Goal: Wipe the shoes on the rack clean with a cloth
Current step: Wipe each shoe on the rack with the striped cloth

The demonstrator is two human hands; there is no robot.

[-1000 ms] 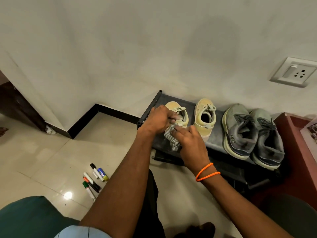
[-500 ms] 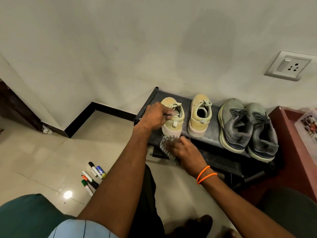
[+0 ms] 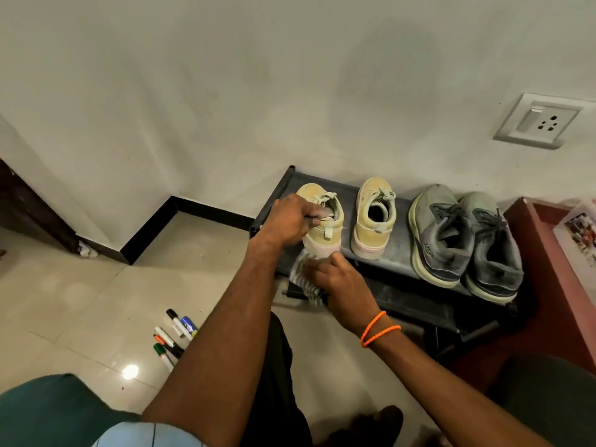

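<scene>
**Cloth moves down to the heel of the yellow shoe**

Pale wall and glossy floor tiles frame a low black rack (image 3: 380, 253) pushed against the skirting. On its top shelf, the left hand (image 3: 290, 221) grips the nearest yellow shoe (image 3: 322, 227) at its collar, fingers curled into the opening, with the heel tipped toward the person. Just below that hand, the right hand (image 3: 338, 279) is closed around a striped grey cloth (image 3: 303, 282), pressing it against the shoe's pale heel sole at the front edge of the shelf; a fold of cloth hangs beneath the fingers. An orange band (image 3: 379, 329) circles the right wrist.

A second earlier the cloth was bunched higher, against the side of the shoe, with both hands close together. Since then the right hand has dropped lower and the shoe's heel has come into full view.

Right of the hands stand the second yellow shoe (image 3: 374, 217) and then a pair of grey trainers (image 3: 464, 237), side by side and touching. Left of the left forearm, a cluster of markers (image 3: 174, 337) lies on the floor. Up on the wall to the right sits a socket (image 3: 540, 121).
</scene>
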